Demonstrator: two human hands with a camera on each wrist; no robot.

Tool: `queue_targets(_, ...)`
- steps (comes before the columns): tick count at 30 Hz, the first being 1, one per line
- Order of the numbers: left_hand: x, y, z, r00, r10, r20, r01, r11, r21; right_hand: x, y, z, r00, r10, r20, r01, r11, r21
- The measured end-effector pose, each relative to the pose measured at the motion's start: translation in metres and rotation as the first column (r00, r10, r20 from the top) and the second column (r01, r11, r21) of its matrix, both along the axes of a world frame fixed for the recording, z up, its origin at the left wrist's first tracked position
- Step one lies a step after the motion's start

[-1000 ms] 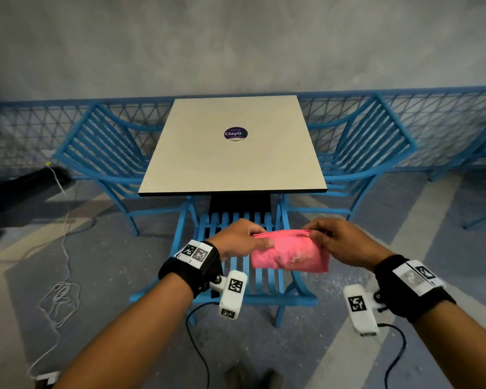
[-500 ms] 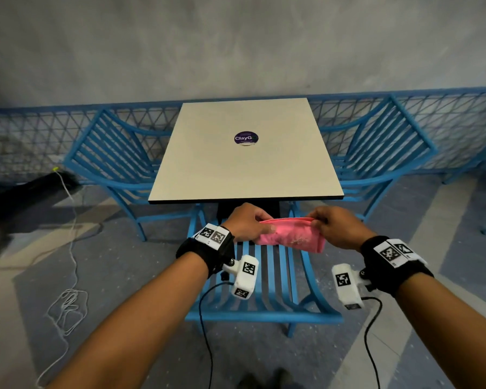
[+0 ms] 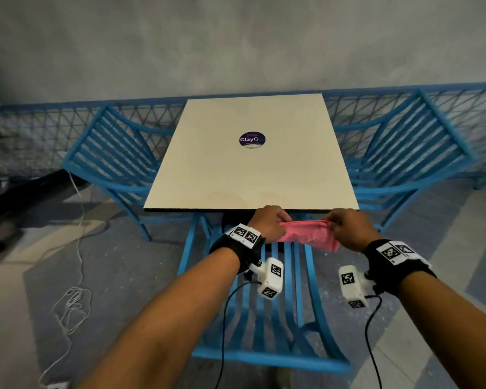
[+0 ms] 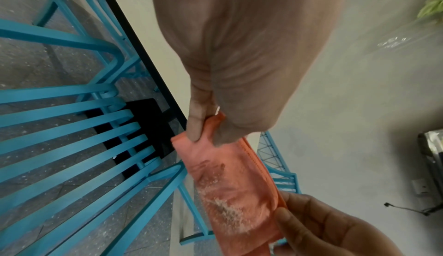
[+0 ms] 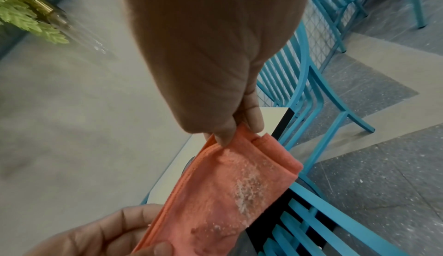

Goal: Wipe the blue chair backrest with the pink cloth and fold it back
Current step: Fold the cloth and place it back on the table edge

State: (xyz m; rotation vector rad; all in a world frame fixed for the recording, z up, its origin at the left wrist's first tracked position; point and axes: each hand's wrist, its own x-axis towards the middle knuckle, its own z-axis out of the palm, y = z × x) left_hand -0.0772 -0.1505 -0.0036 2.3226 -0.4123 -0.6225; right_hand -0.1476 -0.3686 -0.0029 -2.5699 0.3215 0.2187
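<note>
The pink cloth is folded into a flat band with pale dust on its face, and it hangs in the air just before the table's near edge. My left hand pinches its left end between thumb and finger. My right hand pinches the right end the same way. Under my forearms stands the blue slatted chair, its backrest rail nearest me. The cloth touches neither the chair nor the table.
A cream square table with a round purple sticker stands straight ahead. Blue chairs flank it at left and right. A blue mesh fence runs along the grey wall. A white cable lies on the floor at left.
Both hands have carried the cloth up and forward toward the table's near edge, and the cloth now looks flatter and narrower between them. The head view has tipped so more of the chair shows.
</note>
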Motion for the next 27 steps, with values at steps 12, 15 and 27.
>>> queue_targets(12, 0.05, -0.066, -0.036, 0.995, 0.099, 0.013, -0.097, 0.991, -0.094, 0.059, -0.059, -0.05, 0.991, -0.074, 0.11, 0.072, 0.997, 0.026)
queue_targets(15, 0.067, -0.075, -0.048, 0.99, 0.139, 0.034, -0.136, 0.988, -0.073, 0.073, -0.064, -0.061, 0.985, -0.1, 0.137, 0.094, 0.994, 0.052)
queue_targets(27, 0.134, -0.041, -0.073, 0.953, 0.282, 0.111, -0.282, 0.959, -0.014, 0.137, -0.027, -0.093, 0.965, -0.042, 0.259, 0.003, 0.989, 0.149)
